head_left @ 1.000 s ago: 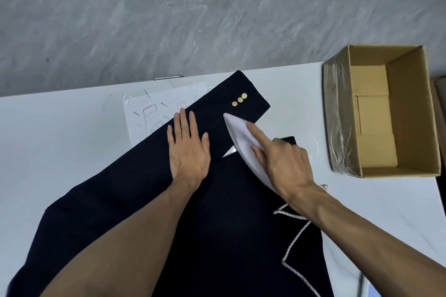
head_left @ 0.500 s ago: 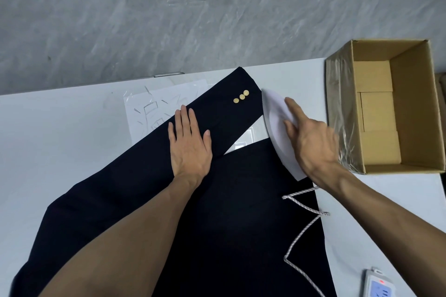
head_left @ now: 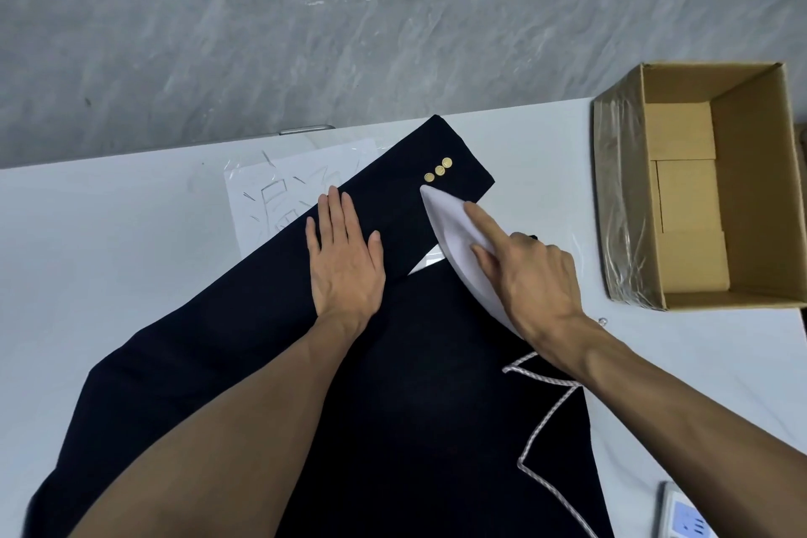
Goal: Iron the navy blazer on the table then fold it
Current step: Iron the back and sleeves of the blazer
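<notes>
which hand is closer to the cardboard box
Right. The right hand, gripping the white iron, is close beside the cardboard box, with bare table between them; the left hand presses flat on the navy blazer sleeve, beyond the iron from the box.

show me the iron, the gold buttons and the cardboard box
iron [head_left: 445,223]: head view, white top near its tip
gold buttons [head_left: 439,171]: head view, middle button of three
cardboard box [head_left: 751,188]: head view, inner right wall

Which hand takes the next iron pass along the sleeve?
Right. The right hand grips the white iron, whose tip sits on the sleeve right beside the gold buttons. The left hand lies flat on the sleeve, pinning the cloth, and holds no tool.
</notes>
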